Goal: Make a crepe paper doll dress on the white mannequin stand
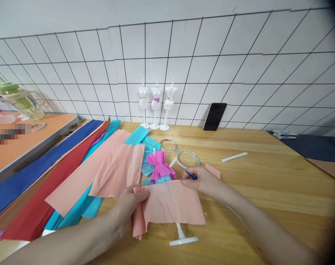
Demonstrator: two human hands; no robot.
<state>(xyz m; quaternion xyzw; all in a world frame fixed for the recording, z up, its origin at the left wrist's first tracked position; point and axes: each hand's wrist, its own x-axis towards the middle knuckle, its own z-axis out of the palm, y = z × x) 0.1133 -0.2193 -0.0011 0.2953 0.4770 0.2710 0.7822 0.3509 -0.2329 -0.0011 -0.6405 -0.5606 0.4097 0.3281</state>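
A sheet of pink crepe paper [173, 204] is stretched between my two hands, over a white mannequin stand whose base [184, 241] shows below it. My left hand [131, 204] pinches the paper's gathered left end. My right hand [199, 178] pinches its upper right edge, and a small dark blue tool [191, 175] shows between thumb and fingers. Just above the sheet, the mannequin wears a magenta ruffled paper piece [159, 165] over light blue paper. The mannequin's middle is hidden behind the pink sheet.
Long crepe strips in blue [45, 165], red [45, 206], pink [81, 173] and teal spread at left. Two tape rolls [187, 159] lie past my right hand. Three white mannequins [156, 97] and a phone [215, 116] stand by the tiled wall. A paper strip [235, 157] lies right.
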